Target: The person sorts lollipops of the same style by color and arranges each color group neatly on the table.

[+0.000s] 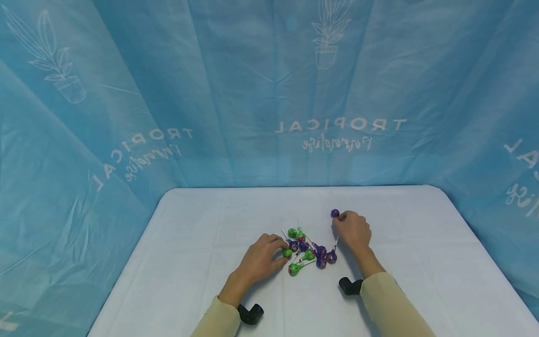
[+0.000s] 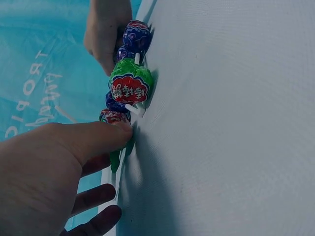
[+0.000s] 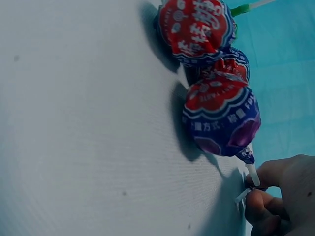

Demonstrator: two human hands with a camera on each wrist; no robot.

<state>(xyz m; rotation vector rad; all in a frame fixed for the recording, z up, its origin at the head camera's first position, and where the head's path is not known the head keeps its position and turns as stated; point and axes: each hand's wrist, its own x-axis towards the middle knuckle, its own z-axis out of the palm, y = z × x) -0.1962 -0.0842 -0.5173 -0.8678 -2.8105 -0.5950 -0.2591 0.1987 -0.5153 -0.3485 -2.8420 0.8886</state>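
Note:
Several lollipops in green and purple wrappers lie in a loose pile in the head view. My left hand is at the pile's left side and pinches a green lollipop between thumb and index finger. In the left wrist view its thumb lies over that lollipop's red label, while the other fingers are spread. Beyond the pile's right side, my right hand pinches a purple lollipop by its stick. The right wrist view shows the fingertips on a white stick; that lollipop's head is hidden there.
Another purple lollipop lies at the pile's right edge, its stick pointing toward the right hand. A green lollipop lies at the near edge. Everything rests on a white-covered table, with a blue printed curtain behind and beside it.

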